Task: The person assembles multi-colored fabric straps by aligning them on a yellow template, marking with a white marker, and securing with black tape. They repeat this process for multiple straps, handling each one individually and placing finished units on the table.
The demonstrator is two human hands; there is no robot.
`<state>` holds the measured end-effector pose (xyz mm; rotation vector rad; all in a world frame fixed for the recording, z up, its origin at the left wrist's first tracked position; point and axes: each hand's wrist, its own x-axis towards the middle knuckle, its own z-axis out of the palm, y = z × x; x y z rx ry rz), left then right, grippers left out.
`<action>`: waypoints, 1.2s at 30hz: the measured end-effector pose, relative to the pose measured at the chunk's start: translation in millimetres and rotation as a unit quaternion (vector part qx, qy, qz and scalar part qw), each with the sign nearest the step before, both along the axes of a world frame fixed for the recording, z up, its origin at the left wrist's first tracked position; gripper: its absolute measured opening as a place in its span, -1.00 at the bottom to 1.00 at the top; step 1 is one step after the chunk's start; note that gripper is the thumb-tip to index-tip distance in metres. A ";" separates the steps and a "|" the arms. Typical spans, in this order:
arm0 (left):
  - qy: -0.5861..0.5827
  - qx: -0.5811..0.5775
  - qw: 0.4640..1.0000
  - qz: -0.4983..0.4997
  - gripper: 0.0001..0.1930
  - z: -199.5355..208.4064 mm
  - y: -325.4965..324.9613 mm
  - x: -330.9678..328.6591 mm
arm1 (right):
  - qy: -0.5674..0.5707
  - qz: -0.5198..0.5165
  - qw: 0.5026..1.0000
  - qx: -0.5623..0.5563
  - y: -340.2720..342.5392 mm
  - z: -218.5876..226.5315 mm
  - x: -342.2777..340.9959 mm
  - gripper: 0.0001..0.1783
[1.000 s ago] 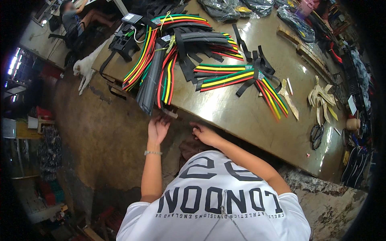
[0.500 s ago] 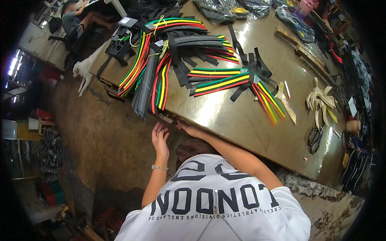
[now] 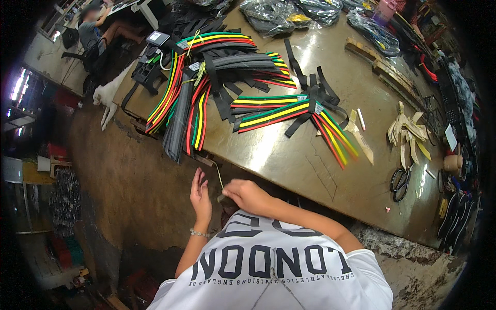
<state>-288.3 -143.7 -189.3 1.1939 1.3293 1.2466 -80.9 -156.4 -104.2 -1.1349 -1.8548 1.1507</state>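
My right hand (image 3: 247, 196) is closed in a pinch on one end of a thin pale yellow strip (image 3: 219, 174), just in front of my shirt. The strip runs up to the near edge of the metal-topped table (image 3: 289, 170), by a small wooden piece (image 3: 205, 160) under the edge. My left hand (image 3: 200, 195) is raised beside it with the fingers stretched, holding nothing. Above my hands, grey straps (image 3: 178, 121) and green, yellow, red and black striped straps (image 3: 198, 124) hang over the table's corner in tied bundles. Another striped bundle (image 3: 274, 116), wrapped with black webbing, lies to the right.
Scissors (image 3: 400, 183), a pile of pale strips (image 3: 408, 132), a white marker (image 3: 361, 119) and wooden bars (image 3: 390, 72) lie on the table's right side. Plastic-wrapped packages (image 3: 271, 18) fill the back. A white dog (image 3: 108, 98) and a seated person (image 3: 93, 31) are at the far left.
My right hand has pulled back from the table's edge toward me, drawing out the pale strip. My left hand has lowered slightly, its fingers straighter.
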 end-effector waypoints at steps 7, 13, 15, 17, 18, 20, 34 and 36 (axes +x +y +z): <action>0.089 -0.103 0.982 -0.130 -0.50 -6.3 57.9 12.7 | 0.233 0.121 0.965 0.021 -54.0 138.3 148.0 -0.84; 0.233 -0.202 0.839 -0.447 -0.54 191.1 80.4 23.8 | -0.003 -0.002 0.986 -0.165 -86.6 184.0 188.7 -0.79; 0.120 -0.093 0.865 -0.478 -0.49 231.5 70.1 59.4 | -0.041 -0.017 0.994 -0.103 -88.9 184.0 187.9 -0.79; 0.150 0.156 0.827 -0.519 -0.40 226.9 50.9 119.3 | -0.037 -0.070 0.995 -0.062 -91.6 184.9 193.5 -0.80; 0.165 0.168 0.788 -0.569 -0.37 218.6 41.9 144.7 | -0.039 -0.095 0.994 -0.047 -94.8 186.8 199.7 -0.80; 0.059 -0.011 0.685 -0.726 -0.34 203.6 30.0 181.0 | -0.118 -0.286 0.951 -0.011 -105.7 191.8 213.3 -0.82; -0.094 0.003 0.709 -0.699 -0.55 184.1 33.9 271.2 | -0.153 -0.230 0.961 0.008 -102.6 175.4 223.0 -0.88; -0.079 -0.242 0.617 -0.744 -0.71 183.4 47.6 258.7 | -0.209 -0.342 0.916 0.026 -107.6 176.5 233.4 -0.88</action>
